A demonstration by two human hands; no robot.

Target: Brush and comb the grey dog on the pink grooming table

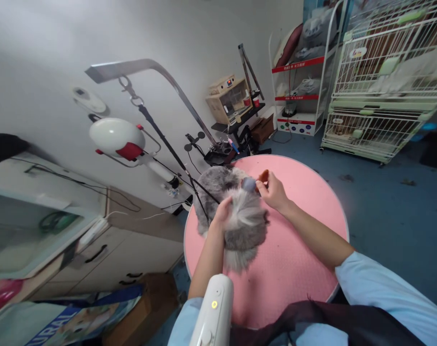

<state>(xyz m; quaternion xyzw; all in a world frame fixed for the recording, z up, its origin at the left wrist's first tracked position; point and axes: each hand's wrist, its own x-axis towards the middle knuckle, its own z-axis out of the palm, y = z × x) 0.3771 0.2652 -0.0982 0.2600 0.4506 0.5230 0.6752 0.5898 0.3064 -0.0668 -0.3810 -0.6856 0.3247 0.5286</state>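
A fluffy grey-and-white animal is on the round pink grooming table, its head hidden from me. My left hand is closed against its long pale fur, with the fingers partly buried. My right hand grips a brush with a blue-grey head and a brown handle. The brush head touches the top of the pale fur, which fans out between both hands. Below my left forearm, a white dryer-like device with a yellow light points toward the animal.
A metal grooming arm holds a black strap that runs down to the animal. Beside it is a white-and-red device on a pole. White cages and a shelf rack stand at the back right. Cabinets line the left.
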